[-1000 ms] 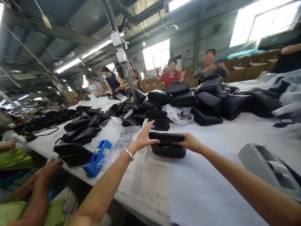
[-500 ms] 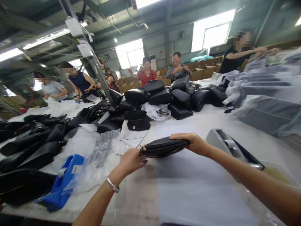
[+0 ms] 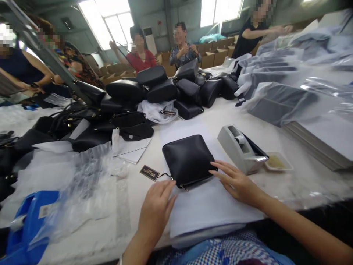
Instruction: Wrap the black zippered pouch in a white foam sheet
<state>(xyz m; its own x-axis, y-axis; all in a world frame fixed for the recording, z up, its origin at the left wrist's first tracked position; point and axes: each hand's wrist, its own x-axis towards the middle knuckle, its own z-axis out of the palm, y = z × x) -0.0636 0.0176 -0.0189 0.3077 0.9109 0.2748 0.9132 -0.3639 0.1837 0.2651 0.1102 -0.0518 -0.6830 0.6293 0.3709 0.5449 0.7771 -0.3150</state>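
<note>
A small black zippered bag (image 3: 189, 158) lies flat on a pale sheet (image 3: 201, 209) in front of me, its zipper edge facing my side. From its near left corner a black hang tag (image 3: 149, 172) on a cord rests on the table. My left hand (image 3: 157, 204) is by that corner, its fingertips at the bag's edge and the fingers stretched out. On the other side, my right hand (image 3: 234, 178) has its fingers spread, with the tips touching the bag's right edge. Neither hand grips the bag.
Right of the bag stands a grey tape dispenser (image 3: 239, 149) beside a shallow tray (image 3: 277, 162). A blue tape dispenser (image 3: 33, 221) sits at left near clear plastic bags (image 3: 91, 191). Black bags (image 3: 157, 86) are piled behind; wrapped bags (image 3: 278, 101) stand right. Several people work across the table.
The black bag, held up between both hands before, now lies on the pale sheet. Both hands have loosened from it. My view has turned right and down.
</note>
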